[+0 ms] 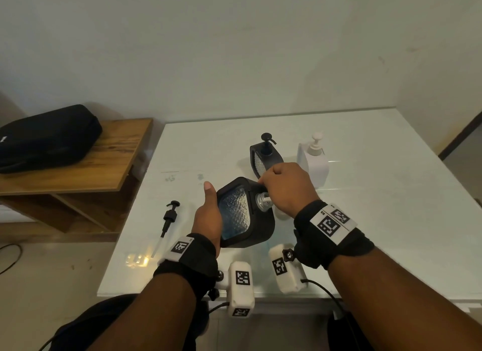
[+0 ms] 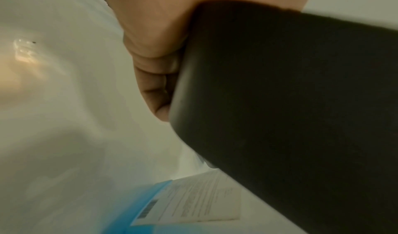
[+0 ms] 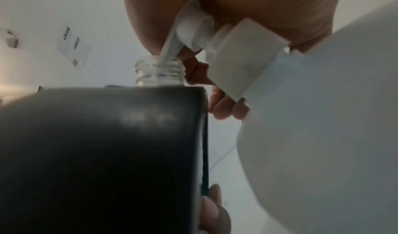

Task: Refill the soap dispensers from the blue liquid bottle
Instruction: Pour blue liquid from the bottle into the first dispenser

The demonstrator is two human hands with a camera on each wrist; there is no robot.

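Open black dispenser (image 1: 245, 215), blue liquid low inside, tilted over the counter (image 1: 365, 194) in left hand (image 1: 207, 217); right hand (image 1: 285, 187) grips the white pump bottle (image 3: 323, 135), spout in its neck. Pump (image 1: 169, 217) lies off beside. Second black dispenser (image 1: 264, 156) stands capped behind; likely early.

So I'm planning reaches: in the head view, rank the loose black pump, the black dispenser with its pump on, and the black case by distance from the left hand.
1. Loose black pump, lying just left of the left hand.
2. Black dispenser with pump, standing behind to the right.
3. Black case, far left on the wooden shelf.

Refill bottle (image 2: 163, 208) label blurred, cut off, right hand (image 1: 287, 187) fingertips hidden
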